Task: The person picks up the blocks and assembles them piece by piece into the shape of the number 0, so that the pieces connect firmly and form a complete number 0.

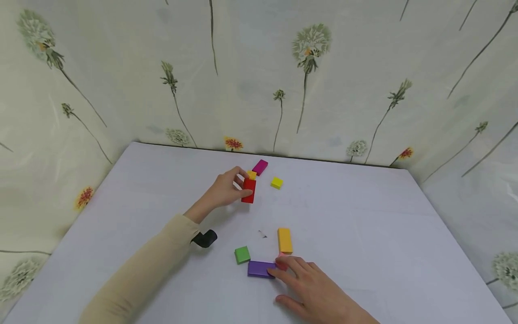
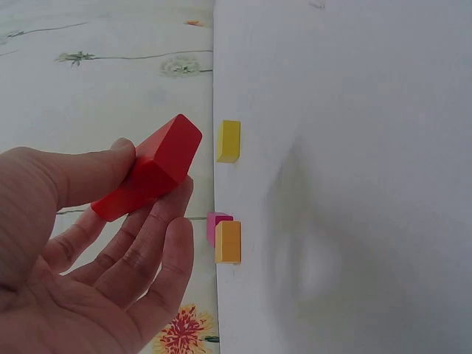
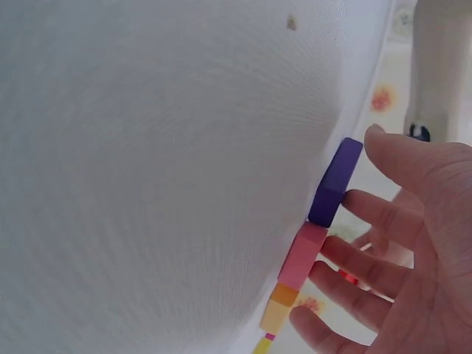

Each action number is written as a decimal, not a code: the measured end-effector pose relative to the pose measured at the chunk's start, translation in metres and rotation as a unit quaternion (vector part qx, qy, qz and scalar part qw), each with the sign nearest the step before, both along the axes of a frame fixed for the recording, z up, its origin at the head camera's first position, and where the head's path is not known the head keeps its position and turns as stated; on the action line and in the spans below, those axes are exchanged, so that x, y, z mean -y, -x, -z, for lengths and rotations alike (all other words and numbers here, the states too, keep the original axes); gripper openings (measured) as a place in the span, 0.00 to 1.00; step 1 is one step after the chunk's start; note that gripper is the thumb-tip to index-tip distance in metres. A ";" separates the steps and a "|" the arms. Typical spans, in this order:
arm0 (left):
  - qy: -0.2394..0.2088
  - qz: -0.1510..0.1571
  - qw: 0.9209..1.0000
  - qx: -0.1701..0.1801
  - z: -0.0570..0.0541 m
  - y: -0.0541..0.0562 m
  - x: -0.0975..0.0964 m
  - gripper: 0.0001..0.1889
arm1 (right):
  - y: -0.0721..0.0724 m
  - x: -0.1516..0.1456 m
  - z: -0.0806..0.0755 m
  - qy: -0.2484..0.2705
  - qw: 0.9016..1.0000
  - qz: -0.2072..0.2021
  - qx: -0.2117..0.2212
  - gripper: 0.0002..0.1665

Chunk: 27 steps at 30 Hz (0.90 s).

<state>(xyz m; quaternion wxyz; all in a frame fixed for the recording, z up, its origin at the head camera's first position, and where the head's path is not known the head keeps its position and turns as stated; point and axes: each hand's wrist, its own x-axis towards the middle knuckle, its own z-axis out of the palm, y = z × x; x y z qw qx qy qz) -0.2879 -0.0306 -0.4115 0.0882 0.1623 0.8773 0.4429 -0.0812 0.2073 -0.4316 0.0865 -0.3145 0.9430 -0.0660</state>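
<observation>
Between thumb and fingers, my left hand (image 1: 226, 188) grips a red block (image 2: 166, 158), raised above the tabletop near the far side. Beyond it in the head view are a small orange block (image 1: 252, 174), a magenta block (image 1: 260, 167) and a yellow block (image 1: 277, 182). My right hand (image 1: 313, 290) reaches to the near blocks with fingers extended and thumb apart. Its fingertips touch a purple block (image 3: 338, 181) and a pink block (image 3: 302, 256), which is mostly hidden by the fingers in the head view.
A green block (image 1: 242, 255) stands by the purple block's left end. Just beyond the pink block lies a longer orange block (image 1: 285, 240). The white table (image 1: 356, 216) ends at a flower-patterned cloth (image 1: 251, 67). A black device (image 1: 205, 239) sticks out from the left sleeve.
</observation>
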 end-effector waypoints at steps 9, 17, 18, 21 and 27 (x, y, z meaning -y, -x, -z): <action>0.001 0.011 1.000 0.008 0.002 -0.010 0.009 0.22 | -0.001 0.000 0.000 0.001 1.000 -0.007 -0.021 0.32; 0.004 0.023 0.999 0.033 0.007 -0.020 0.014 0.22 | -0.001 0.001 0.001 -0.007 1.000 -0.001 -0.005 0.33; 0.004 0.024 0.999 0.036 0.008 -0.021 0.015 0.21 | -0.001 0.001 0.001 -0.007 1.000 -0.001 -0.004 0.33; 0.003 0.029 0.999 0.044 0.013 -0.024 0.016 0.21 | 0.000 0.001 0.001 -0.007 1.000 0.001 0.000 0.34; -0.002 0.033 0.998 0.059 0.020 -0.031 0.018 0.21 | -0.001 0.001 0.000 -0.005 1.000 -0.002 -0.008 0.33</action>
